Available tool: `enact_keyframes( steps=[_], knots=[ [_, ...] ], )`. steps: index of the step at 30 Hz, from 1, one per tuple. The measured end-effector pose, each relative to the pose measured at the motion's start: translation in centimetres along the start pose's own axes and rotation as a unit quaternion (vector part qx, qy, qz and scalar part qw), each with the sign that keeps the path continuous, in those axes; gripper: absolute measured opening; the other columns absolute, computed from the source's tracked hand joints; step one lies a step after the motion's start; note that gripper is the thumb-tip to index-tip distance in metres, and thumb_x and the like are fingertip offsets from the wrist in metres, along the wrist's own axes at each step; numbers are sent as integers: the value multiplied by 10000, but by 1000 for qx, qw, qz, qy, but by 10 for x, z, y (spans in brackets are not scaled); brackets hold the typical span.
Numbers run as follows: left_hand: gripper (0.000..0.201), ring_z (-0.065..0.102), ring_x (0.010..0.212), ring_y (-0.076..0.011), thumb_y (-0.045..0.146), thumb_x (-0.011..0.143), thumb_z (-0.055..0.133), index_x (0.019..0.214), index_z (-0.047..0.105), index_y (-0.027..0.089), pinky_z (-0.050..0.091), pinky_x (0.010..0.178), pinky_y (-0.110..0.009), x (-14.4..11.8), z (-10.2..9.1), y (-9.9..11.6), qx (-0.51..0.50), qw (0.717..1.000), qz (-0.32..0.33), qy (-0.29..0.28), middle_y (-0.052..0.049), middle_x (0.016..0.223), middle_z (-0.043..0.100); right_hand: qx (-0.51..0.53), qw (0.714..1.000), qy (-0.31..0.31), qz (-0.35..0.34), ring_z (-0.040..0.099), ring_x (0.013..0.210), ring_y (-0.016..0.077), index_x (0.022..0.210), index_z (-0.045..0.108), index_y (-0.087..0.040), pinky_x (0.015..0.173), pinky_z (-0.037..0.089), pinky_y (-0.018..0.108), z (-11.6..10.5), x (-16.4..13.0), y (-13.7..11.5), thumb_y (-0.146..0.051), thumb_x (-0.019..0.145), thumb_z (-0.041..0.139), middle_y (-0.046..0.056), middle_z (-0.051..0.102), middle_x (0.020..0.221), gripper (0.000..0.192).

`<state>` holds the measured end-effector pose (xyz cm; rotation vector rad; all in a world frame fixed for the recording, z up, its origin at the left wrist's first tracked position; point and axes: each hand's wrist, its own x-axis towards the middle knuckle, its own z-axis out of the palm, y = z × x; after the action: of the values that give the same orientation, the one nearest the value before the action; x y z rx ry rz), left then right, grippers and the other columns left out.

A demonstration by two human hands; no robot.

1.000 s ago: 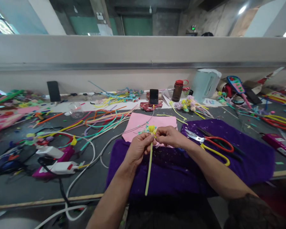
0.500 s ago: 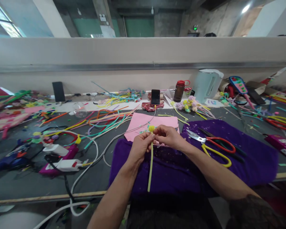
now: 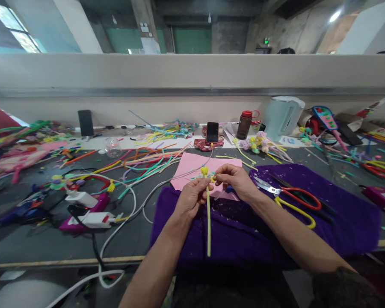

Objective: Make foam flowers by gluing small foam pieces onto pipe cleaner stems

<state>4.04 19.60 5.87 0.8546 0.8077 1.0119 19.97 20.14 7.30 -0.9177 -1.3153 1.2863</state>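
Over purple cloth, both hands pinch the yellow-green stem between them.

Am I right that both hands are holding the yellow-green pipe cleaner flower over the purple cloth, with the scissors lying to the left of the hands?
Not quite: the scissors lie to the right of the hands, on the purple cloth. The head view shows the left hand and right hand both holding the pipe cleaner flower over that cloth.

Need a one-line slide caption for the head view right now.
Left hand and right hand pinch a yellow-green pipe-cleaner flower over purple cloth, scissors lying to the right.
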Motion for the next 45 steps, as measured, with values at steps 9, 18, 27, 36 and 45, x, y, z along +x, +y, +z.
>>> enact_keyframes(
  steps=[9,18,27,36,45],
  knots=[
    [294,352,326,1,384,644,698,663,604,107,225,320,-138,-3,2,1,10,1000,-11,-13,37,475,533,44,999,18,17,417,457,55,744,629,-153,400,274,170,8,-2,8,-284,639,705,-37,528,574,183],
    [317,324,290,-10,413,646,681,610,585,113,188,318,-147,-3,1,1,41,999,-7,-11,58,367,445,-11,999,-16,41,424,445,59,719,599,-155,398,279,177,11,-5,5,-320,671,666,-44,520,544,184],
    [301,368,319,-7,392,648,685,630,566,116,235,321,-137,-5,1,2,57,998,11,-25,35,482,538,89,982,-101,129,443,400,56,712,612,-126,364,261,165,-1,-1,2,-278,634,689,-29,549,499,188],
    [249,380,333,1,354,664,682,678,578,129,247,320,-127,-7,2,4,69,996,39,-35,29,554,591,127,971,-129,157,401,352,40,687,592,-130,330,209,158,-3,0,-2,-268,624,692,-34,540,505,182],
    [228,335,330,13,330,676,682,690,602,117,206,316,-120,-10,4,5,83,994,25,-66,27,540,566,127,965,-167,155,387,355,35,692,603,-125,339,227,164,-7,2,2,-284,599,706,-18,562,544,212]
  ],
)
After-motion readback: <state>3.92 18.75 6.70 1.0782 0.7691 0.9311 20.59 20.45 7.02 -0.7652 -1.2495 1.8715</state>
